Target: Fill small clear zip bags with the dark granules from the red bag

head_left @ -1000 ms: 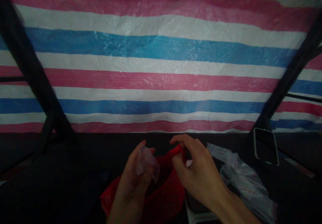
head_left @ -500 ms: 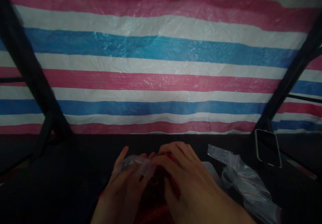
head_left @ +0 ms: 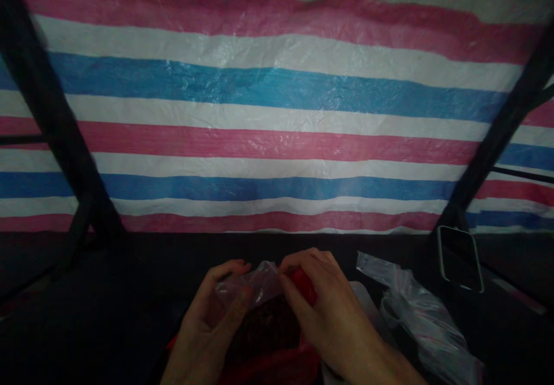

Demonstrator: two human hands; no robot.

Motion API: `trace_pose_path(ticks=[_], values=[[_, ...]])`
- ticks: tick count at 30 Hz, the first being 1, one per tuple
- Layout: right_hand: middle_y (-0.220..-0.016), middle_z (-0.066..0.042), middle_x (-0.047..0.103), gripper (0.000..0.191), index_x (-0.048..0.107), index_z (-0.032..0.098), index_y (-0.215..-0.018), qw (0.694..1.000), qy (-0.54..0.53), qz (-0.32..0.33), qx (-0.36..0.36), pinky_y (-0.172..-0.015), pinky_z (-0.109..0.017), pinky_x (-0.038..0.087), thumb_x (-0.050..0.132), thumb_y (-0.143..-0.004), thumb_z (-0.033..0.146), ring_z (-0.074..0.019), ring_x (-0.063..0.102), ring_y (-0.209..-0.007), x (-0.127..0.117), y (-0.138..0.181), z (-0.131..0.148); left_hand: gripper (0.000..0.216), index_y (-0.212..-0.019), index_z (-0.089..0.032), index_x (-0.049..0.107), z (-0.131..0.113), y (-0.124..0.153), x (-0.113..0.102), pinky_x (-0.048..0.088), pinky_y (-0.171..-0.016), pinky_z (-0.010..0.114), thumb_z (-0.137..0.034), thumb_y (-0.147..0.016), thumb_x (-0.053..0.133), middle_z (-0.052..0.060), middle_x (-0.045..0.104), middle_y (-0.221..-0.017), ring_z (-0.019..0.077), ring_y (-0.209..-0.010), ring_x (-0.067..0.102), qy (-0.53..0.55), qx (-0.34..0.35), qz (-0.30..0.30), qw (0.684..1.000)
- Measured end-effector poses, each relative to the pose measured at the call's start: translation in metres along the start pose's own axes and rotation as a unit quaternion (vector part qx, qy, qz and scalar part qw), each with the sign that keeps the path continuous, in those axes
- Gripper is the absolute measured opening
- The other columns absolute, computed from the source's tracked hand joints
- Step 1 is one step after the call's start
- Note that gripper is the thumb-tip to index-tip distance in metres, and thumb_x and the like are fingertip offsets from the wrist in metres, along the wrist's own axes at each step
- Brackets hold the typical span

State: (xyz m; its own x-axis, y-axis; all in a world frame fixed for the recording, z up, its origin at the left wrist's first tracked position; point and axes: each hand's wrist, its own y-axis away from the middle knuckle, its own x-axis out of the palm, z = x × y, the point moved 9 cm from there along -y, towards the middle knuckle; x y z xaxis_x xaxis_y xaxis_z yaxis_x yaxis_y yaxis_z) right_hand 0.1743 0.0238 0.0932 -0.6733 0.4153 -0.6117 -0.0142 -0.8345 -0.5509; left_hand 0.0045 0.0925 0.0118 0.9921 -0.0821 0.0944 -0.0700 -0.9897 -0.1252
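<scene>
Left hand (head_left: 208,321): low centre of view, fingers curled, thumb and fingertips pinching the left edge of a small clear plastic bag (head_left: 251,286). Wrist cut off by the lower frame edge.

Right hand (head_left: 326,310): just beside the left, fingers bent, gripping the right edge of the same bag, with a red bag (head_left: 277,350) under the fingertips. Forearm runs out of the lower right of the frame.

Small clear plastic bag: stretched between the two hands, above the mouth of the red bag, thin and crumpled. Whether it holds anything cannot be told.

Red bag: directly beneath both hands, open at the top, its inside dark; contents hard to make out. Lower part cut off by the frame edge.

Pile of clear plastic bags (head_left: 415,316): right of the right hand, near but apart from it, reaching toward the lower right corner.

Pale flat object (head_left: 367,301): between right hand and pile, mostly covered by the hand; kind unclear.

Phone (head_left: 459,257): dark screen, pale rim, far right, well apart from the hands.

Dark work surface (head_left: 108,304): wide bare stretch to the left of the hands and a band beyond them; detail lost in shadow.

Striped tarpaulin (head_left: 268,142): pink, white and blue bands, closing off the far edge of the surface.

Black frame bars (head_left: 56,137): slanting at left and right, blurred.
</scene>
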Motion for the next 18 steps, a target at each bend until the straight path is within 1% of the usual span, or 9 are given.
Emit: trace_pose_path(ticks=[1, 3, 4, 6, 9, 12, 14, 15, 18], values=[[-0.101, 0.004, 0.075, 0.019, 0.071, 0.028, -0.1, 1.0, -0.014, -0.004, 0.013, -0.087, -0.034, 0.046, 0.064, -0.099, 0.01, -0.0179, 0.066, -0.096, 0.0, -0.001, -0.004, 0.057, -0.098, -0.025, 0.077, -0.002, 0.0, -0.001, 0.066, -0.07, 0.029, -0.068, -0.062, 0.088, 0.006, 0.085, -0.098, 0.027, -0.086, 0.082, 0.004, -0.012, 0.003, 1.0], [-0.101, 0.004, 0.075, 0.023, 0.072, 0.029, -0.101, 0.998, -0.04, -0.019, 0.044, -0.088, -0.035, 0.046, 0.064, -0.097, 0.009, -0.0182, 0.066, -0.096, -0.002, -0.002, -0.013, 0.058, -0.084, -0.024, 0.077, -0.002, 0.0, -0.001, 0.064, -0.063, 0.025, -0.068, -0.051, 0.094, 0.004, 0.083, -0.085, 0.0246, -0.076, 0.08, 0.017, -0.045, 0.008, 0.999], [-0.101, 0.004, 0.075, 0.024, 0.073, 0.029, -0.102, 0.996, -0.05, -0.029, 0.06, -0.088, -0.035, 0.047, 0.064, -0.096, 0.008, -0.0188, 0.066, -0.097, -0.004, -0.002, -0.017, 0.058, -0.079, -0.023, 0.076, -0.002, 0.001, -0.001, 0.062, -0.059, 0.024, -0.069, -0.048, 0.095, 0.003, 0.081, -0.079, 0.0228, -0.07, 0.078, 0.028, -0.061, 0.006, 0.998], [-0.1, 0.003, 0.075, 0.027, 0.073, 0.03, -0.105, 0.993, -0.059, -0.045, 0.087, -0.088, -0.036, 0.047, 0.065, -0.093, 0.007, -0.0201, 0.066, -0.098, -0.005, -0.002, -0.024, 0.06, -0.074, -0.022, 0.075, 0.002, 0.001, -0.002, 0.06, -0.054, 0.023, -0.069, -0.044, 0.097, 0.001, 0.078, -0.071, 0.0197, -0.062, 0.074, 0.05, -0.086, -0.006, 0.995], [-0.099, 0.004, 0.074, 0.034, 0.072, 0.032, -0.114, 0.993, -0.061, -0.041, 0.088, -0.092, -0.037, 0.047, 0.066, -0.091, 0.008, -0.0213, 0.065, -0.102, -0.002, -0.001, -0.026, 0.062, -0.078, -0.022, 0.074, 0.009, 0.002, -0.005, 0.059, -0.053, 0.023, -0.066, -0.042, 0.099, -0.001, 0.076, -0.068, 0.018, -0.058, 0.071, 0.072, -0.102, -0.026, 0.992], [-0.108, 0.004, 0.074, 0.043, 0.068, 0.035, -0.122, 0.994, -0.059, -0.021, 0.091, -0.098, -0.038, 0.046, 0.068, -0.088, 0.009, -0.0222, 0.064, -0.109, 0.003, 0.0, -0.026, 0.063, -0.087, -0.024, 0.072, 0.018, 0.0, -0.01, 0.057, -0.051, 0.022, -0.064, -0.046, 0.099, -0.003, 0.075, -0.069, 0.017, -0.056, 0.07, 0.094, -0.109, -0.044, 0.989], [-0.106, 0.004, 0.075, 0.043, 0.068, 0.034, -0.122, 0.992, -0.051, -0.012, 0.114, -0.096, -0.038, 0.046, 0.068, -0.087, 0.01, -0.0231, 0.064, -0.107, 0.005, 0.0, -0.028, 0.062, -0.092, -0.026, 0.071, 0.019, -0.003, -0.015, 0.057, -0.052, 0.021, -0.061, -0.05, 0.099, -0.004, 0.077, -0.073, 0.0161, -0.058, 0.07, 0.102, -0.099, -0.053, 0.988], [-0.103, 0.003, 0.075, 0.041, 0.067, 0.033, -0.121, 0.991, -0.046, -0.009, 0.124, -0.093, -0.038, 0.047, 0.068, -0.087, 0.01, -0.0235, 0.065, -0.105, 0.004, 0.0, -0.029, 0.061, -0.093, -0.026, 0.071, 0.016, -0.004, -0.018, 0.058, -0.055, 0.02, -0.06, -0.051, 0.099, -0.004, 0.078, -0.077, 0.0161, -0.062, 0.072, 0.098, -0.085, -0.06, 0.99], [-0.095, 0.002, 0.074, 0.044, 0.065, 0.03, -0.119, 0.992, -0.035, 0.013, 0.119, -0.087, -0.038, 0.049, 0.063, -0.083, 0.004, -0.0242, 0.065, -0.099, 0.005, 0.002, -0.024, 0.056, -0.098, -0.027, 0.075, 0.001, -0.004, -0.025, 0.061, -0.073, 0.016, -0.056, -0.056, 0.097, -0.002, 0.083, -0.098, 0.0176, -0.089, 0.078, 0.041, -0.019, -0.078, 0.996]])
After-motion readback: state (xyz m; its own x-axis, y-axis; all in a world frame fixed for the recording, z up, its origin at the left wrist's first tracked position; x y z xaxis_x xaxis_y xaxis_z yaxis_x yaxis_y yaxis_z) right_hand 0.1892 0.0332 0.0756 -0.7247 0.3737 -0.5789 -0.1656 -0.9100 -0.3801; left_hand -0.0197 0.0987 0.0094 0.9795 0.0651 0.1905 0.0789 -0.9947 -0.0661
